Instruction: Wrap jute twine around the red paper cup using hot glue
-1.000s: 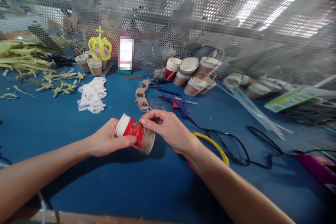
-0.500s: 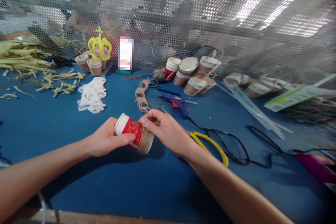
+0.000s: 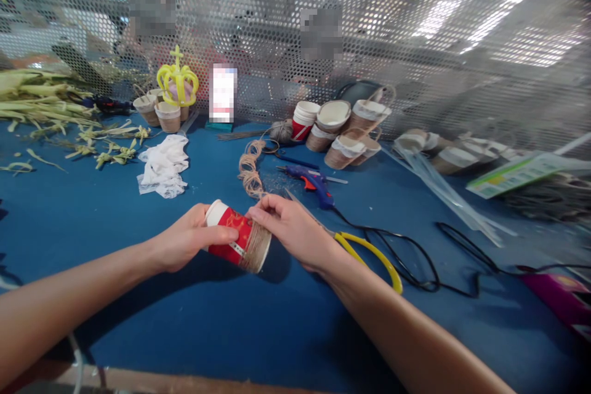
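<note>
A red and white paper cup (image 3: pixel 228 220) lies tilted in my left hand (image 3: pixel 182 240), its rim toward the palm and the thumb along its side. Jute twine (image 3: pixel 257 247) is wound in close turns around the base end. My right hand (image 3: pixel 293 228) pinches at the upper edge of these turns, thumb and forefinger together on the strand. Beyond it a loose coil of the same twine (image 3: pixel 250 172) lies on the table, running toward my right fingers. Scissors with yellow handles (image 3: pixel 392 266) lie partly beneath my right forearm.
A blue glue gun (image 3: pixel 314 183) with a black cord lies behind my right hand. Twine-wrapped cups (image 3: pixel 344 152) stand at the back, near clear glue sticks (image 3: pixel 443 191). A white cloth (image 3: pixel 164 163), plant strips (image 3: pixel 46 104), a yellow crown (image 3: pixel 178 83) and a phone (image 3: pixel 222 95) are farther left.
The cup has turned a little about its length in my left hand, bringing a white printed mark into sight. My right fingers stay at the twine's edge.
</note>
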`<state>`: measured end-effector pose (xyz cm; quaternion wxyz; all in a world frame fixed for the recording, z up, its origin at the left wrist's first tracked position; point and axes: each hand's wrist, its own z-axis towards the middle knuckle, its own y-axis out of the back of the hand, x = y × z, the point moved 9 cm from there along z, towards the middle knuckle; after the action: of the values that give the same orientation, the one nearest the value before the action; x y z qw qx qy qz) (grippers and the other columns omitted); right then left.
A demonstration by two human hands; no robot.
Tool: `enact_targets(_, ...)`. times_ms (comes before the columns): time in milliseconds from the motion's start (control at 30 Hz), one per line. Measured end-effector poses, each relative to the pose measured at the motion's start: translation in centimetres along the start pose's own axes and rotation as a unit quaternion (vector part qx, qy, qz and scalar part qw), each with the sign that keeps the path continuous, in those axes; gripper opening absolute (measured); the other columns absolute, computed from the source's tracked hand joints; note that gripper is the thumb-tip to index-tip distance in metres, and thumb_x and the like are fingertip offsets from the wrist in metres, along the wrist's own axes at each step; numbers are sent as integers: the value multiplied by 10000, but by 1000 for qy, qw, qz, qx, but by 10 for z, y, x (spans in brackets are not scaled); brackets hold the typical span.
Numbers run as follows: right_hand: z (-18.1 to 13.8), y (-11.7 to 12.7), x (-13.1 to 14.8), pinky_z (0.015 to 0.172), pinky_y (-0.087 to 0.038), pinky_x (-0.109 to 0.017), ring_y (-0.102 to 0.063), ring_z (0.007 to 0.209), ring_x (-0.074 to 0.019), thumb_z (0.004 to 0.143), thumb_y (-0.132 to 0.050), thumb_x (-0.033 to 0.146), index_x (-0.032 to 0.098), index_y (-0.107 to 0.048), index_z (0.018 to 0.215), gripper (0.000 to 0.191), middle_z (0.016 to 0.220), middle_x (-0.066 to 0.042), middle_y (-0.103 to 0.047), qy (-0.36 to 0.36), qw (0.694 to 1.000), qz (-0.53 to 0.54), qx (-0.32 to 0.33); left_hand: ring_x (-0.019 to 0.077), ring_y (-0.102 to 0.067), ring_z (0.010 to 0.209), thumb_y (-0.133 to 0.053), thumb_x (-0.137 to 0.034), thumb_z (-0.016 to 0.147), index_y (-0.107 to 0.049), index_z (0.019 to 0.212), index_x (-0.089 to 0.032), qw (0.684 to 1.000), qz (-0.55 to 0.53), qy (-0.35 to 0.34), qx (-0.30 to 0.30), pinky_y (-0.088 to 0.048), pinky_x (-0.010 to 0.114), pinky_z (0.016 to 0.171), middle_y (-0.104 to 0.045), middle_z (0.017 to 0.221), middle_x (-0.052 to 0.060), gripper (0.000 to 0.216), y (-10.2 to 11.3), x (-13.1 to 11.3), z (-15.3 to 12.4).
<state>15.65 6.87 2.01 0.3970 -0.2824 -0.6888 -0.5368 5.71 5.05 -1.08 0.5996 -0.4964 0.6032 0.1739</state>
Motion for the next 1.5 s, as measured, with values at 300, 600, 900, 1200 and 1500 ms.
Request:
enact_targets(300,6,6,-10,532,-419,-232,-509,568,-104,825,-442,383,160,-498,716,254,625,19,-521,1,998,58,-38,101,-594,596,-650,-118,572,-666,713,-122,999,-8,-3,-39,-449,183,589,-688,657,2,142,4,-5,1)
enact_targets(600,-11,11,17,619,-480,-272,-596,668,-142,779,-523,271,175,-543,826,109,770,-32,-638,129,981,-69,-129,138,-627,696,-595,-120,631,-694,815,-134,991,-35,-60,-114,-462,222,675,-714,758,31,210,19,-14,4)
enact_targets(900,-15,8,20,590,-500,-276,-602,640,-139,743,-552,235,177,-497,829,117,750,-30,-629,148,978,-54,-139,143,-622,738,-582,-177,686,-674,948,-148,992,46,-74,-93,-456,227,722,-708,847,46,279,11,-16,2)
enact_targets(1200,-14,5,16,616,-497,-306,-587,658,-144,725,-544,213,193,-477,820,118,784,-36,-616,142,978,-66,-138,133,-610,732,-581,-192,694,-671,954,-155,990,68,-84,-88,-452,218,714,-703,838,40,277,12,-16,2)
enact_targets(1500,-10,10,16,602,-490,-280,-574,669,-138,701,-586,232,180,-469,879,218,770,-27,-598,118,986,-16,-116,138,-600,742,-572,-167,691,-665,918,-141,987,92,-99,-87,-453,224,722,-691,782,25,247,11,-22,0)
